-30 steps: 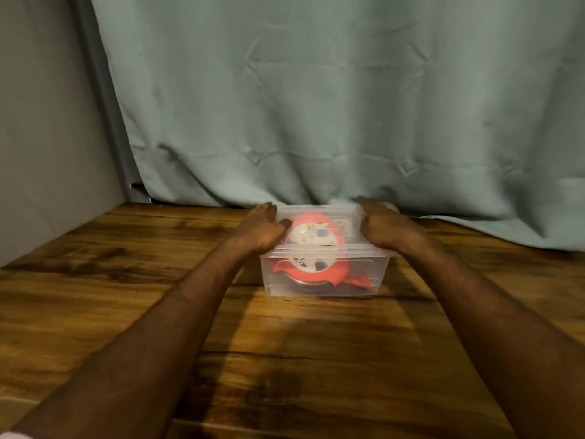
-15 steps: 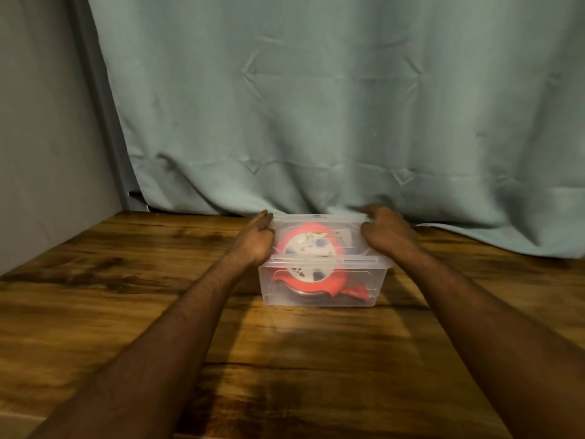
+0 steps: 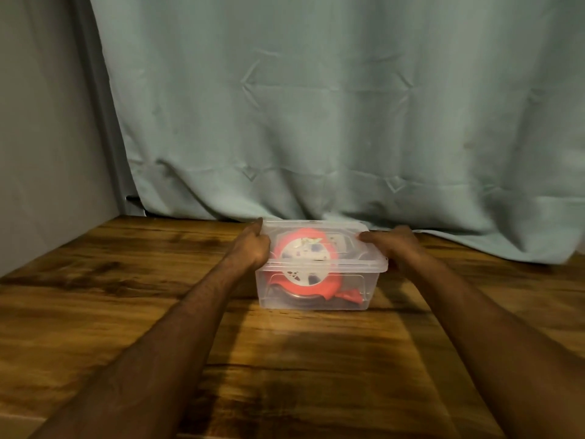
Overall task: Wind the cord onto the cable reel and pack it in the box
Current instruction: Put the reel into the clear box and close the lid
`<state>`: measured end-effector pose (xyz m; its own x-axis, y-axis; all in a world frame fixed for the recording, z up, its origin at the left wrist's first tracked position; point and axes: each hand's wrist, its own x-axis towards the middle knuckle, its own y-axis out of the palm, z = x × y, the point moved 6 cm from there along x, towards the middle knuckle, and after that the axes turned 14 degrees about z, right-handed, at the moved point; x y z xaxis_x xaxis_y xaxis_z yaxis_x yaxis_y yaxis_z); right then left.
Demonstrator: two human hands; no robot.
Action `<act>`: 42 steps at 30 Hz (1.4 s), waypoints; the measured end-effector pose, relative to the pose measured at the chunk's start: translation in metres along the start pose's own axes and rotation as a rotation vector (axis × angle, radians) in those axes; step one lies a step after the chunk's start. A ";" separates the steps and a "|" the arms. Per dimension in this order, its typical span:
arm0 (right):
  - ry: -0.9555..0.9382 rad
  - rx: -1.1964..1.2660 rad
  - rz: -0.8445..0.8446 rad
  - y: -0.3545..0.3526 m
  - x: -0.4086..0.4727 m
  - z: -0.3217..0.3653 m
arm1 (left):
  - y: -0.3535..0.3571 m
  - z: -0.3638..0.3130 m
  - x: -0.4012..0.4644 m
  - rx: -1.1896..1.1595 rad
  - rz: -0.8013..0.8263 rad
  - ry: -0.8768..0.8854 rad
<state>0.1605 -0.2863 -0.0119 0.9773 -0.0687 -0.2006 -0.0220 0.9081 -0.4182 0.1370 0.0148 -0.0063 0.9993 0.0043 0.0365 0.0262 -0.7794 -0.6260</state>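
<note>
A clear plastic box (image 3: 354, 286) stands on the wooden table (image 3: 126, 296) near the curtain, with a clear lid (image 3: 316, 226) on top. Inside lies the red cable reel (image 3: 305, 264) with a white patterned centre; a red part of it shows at the box's lower right. My left hand (image 3: 251, 248) grips the lid's left edge with curled fingers. My right hand (image 3: 391, 242) grips the lid's right edge, thumb lying on top of the lid.
A pale green curtain (image 3: 316, 122) hangs right behind the box and drapes onto the table at the right. A grey wall (image 3: 41, 137) closes the left side. Bare wood lies between me and the box.
Both hands have slid from on top of the lid out to its side edges. The box sits slightly farther back toward the curtain in view.
</note>
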 end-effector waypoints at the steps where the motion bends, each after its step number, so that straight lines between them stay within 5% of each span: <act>1: -0.027 -0.188 -0.120 -0.004 -0.003 0.009 | 0.000 0.000 0.000 -0.002 0.006 0.007; 10: -0.166 -1.129 -0.540 0.021 -0.048 0.056 | -0.001 -0.003 -0.004 -0.014 0.013 0.037; 13: -0.214 -1.063 -0.480 0.023 -0.051 0.054 | 0.003 0.007 -0.014 -0.248 0.017 -0.070; 17: -0.253 -0.948 -0.367 0.025 -0.046 0.049 | 0.013 0.034 -0.029 -0.725 0.387 -0.280; 26: -0.282 -0.939 -0.353 0.026 -0.043 0.051 | -0.002 0.054 -0.021 -0.928 0.390 -0.273; 32: -0.292 -0.967 -0.377 0.027 -0.045 0.053 | -0.024 0.027 -0.010 -0.440 0.108 -0.174; 42: -0.300 -1.164 -0.423 0.037 -0.056 0.061 | -0.026 0.007 -0.014 -0.144 -0.134 -0.134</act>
<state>0.1176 -0.2237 0.0382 0.9592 -0.0290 0.2813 0.2788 -0.0696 -0.9578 0.1229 0.0392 0.0036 0.9818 0.1897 0.0019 0.1648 -0.8476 -0.5044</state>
